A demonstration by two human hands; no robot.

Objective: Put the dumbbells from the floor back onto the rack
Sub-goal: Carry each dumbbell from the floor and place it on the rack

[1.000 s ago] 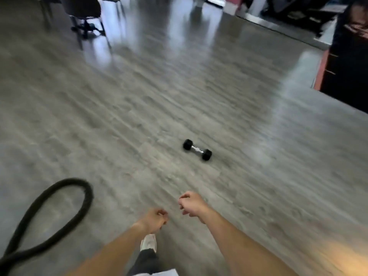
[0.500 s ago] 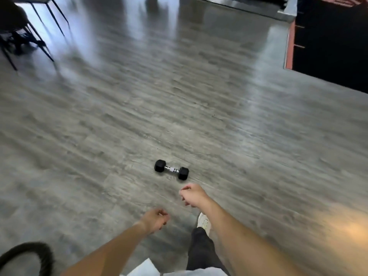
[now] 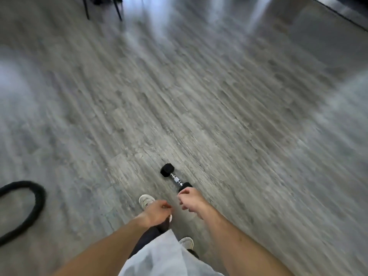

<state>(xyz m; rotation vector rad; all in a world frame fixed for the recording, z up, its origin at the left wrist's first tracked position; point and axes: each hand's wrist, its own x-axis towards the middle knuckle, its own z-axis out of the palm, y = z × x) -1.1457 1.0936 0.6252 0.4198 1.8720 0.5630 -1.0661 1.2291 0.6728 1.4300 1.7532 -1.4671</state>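
One small dumbbell (image 3: 173,175) with black hexagonal heads and a chrome handle lies on the grey wood-look floor (image 3: 239,126), just ahead of my feet. My right hand (image 3: 191,198) hangs loosely curled right in front of the dumbbell's near head, hiding part of it, and holds nothing. A little lower and to the left, my left hand (image 3: 157,212) is also loosely curled with nothing in it. No rack is in view.
A thick black rope (image 3: 33,206) loops on the floor at the left edge. Dark chair legs (image 3: 101,6) stand at the top left. A dark raised ledge (image 3: 342,8) crosses the top right corner. My white shoes (image 3: 145,199) are under my hands.
I have walked closer: the dumbbell has slid down the view until it sits right at my right hand. The rope is back in view on the left.
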